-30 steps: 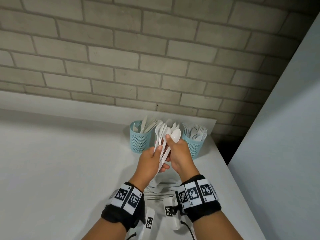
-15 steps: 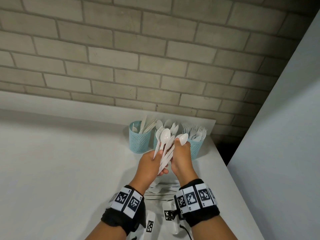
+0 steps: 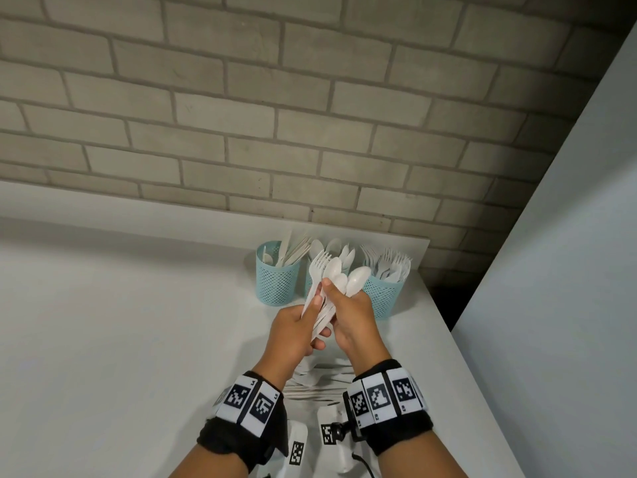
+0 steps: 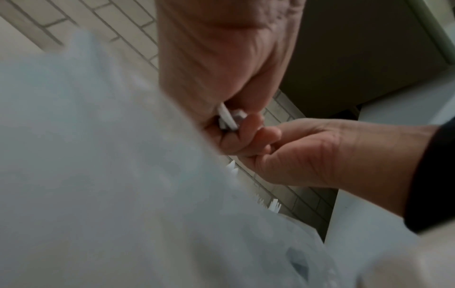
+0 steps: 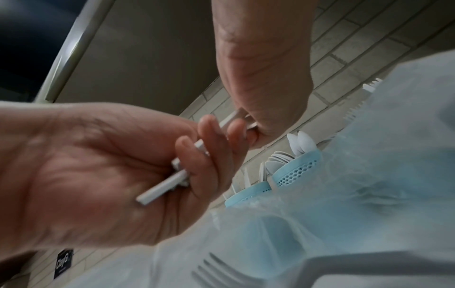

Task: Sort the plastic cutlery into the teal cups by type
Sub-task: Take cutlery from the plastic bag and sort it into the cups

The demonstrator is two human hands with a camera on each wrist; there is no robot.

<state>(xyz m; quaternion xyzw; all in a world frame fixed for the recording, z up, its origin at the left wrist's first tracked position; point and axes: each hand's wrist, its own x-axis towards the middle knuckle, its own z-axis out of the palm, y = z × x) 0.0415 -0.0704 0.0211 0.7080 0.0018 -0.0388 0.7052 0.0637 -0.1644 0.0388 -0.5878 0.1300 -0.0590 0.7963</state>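
Three teal mesh cups stand in a row by the brick wall: the left cup has knives, the middle cup spoons, the right cup forks. In front of the middle cup my left hand grips a fanned bundle of white cutlery, a fork head on its left and spoons beside it. My right hand pinches one spoon at the bundle's right, its thumb lying across the bundle. In the right wrist view the handles stick out of the left hand.
More loose white cutlery lies on the white table under my wrists, on a clear wrapper. The table's right edge meets a pale panel. The brick wall is right behind the cups.
The spoon in my right hand has tipped to the right, away from the bundle. The bundle has dropped a little and fanned, showing a fork head on its left.
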